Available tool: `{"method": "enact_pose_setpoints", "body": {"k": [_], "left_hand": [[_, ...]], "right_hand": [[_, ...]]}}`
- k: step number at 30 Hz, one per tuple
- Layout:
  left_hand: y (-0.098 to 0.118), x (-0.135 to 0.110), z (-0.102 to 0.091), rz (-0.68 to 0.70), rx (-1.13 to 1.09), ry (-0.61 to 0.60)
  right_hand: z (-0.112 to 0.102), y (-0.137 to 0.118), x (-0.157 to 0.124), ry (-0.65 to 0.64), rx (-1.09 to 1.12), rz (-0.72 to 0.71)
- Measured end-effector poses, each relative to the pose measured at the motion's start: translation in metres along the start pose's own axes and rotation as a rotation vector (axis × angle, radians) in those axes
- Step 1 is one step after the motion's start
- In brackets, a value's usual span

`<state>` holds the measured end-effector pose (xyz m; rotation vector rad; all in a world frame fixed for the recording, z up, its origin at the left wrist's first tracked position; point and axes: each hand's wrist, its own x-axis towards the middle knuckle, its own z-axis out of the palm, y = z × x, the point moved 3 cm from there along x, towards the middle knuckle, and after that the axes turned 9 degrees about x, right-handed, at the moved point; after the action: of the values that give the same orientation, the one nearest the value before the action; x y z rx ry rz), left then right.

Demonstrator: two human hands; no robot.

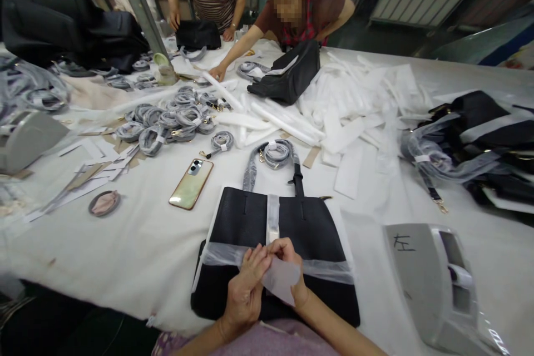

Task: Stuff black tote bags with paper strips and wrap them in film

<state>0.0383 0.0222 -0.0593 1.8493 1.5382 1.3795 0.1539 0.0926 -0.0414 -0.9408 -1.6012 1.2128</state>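
Observation:
A black handbag (306,225) lies flat at the table's near edge, with a translucent wrapping band (329,270) across its front and another running down from its top. Over the middle of the bag, my left hand (246,287) has its fingers pressed together on the edge of a translucent plastic sheet (283,280). My right hand (292,264) curls round the same sheet, thumb and fingertips pinched beside the left fingertips. What lies right under the fingertips is hidden. Above the bag's top rests a wrapped coiled strap (277,154) inside the raised handle (250,169).
A phone (191,183) and a small round dish (104,203) lie to the left. Wrapped straps (183,114) are heaped beyond. White foam pieces (350,100) spread behind the bag. A grey tape dispenser (434,283) stands right. Two people work across the table near another black bag (292,72).

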Motion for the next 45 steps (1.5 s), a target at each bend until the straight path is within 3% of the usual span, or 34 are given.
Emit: {"method": "enact_pose_setpoints", "body": {"k": [4,14,16,20,24,29,40,45], "left_hand": [[0.005,-0.001,0.002,0.091,0.170,-0.011],[0.012,-0.001,0.020,0.067,0.494,-0.139],[0.014,0.001,0.021,0.060,0.526,-0.172],[0.015,0.001,0.022,0.098,0.575,-0.198],[0.015,0.001,0.022,0.108,0.605,-0.206],[0.016,0.000,0.021,0.142,0.643,-0.218],[0.030,0.008,0.021,0.184,0.672,-0.184],[0.029,0.006,0.021,0.199,0.706,-0.243]], "right_hand": [[-0.003,0.003,0.002,0.090,0.127,0.068],[-0.008,-0.009,0.013,0.250,0.274,0.096],[-0.020,-0.014,0.017,0.295,0.306,0.110],[-0.070,-0.042,0.009,0.483,0.339,0.181],[-0.097,-0.074,-0.007,0.321,-0.003,0.343],[-0.087,-0.075,-0.014,0.162,-0.468,0.410],[-0.094,-0.050,-0.027,0.039,-0.671,0.099],[-0.098,-0.041,-0.026,-0.041,-0.707,0.122]]}}
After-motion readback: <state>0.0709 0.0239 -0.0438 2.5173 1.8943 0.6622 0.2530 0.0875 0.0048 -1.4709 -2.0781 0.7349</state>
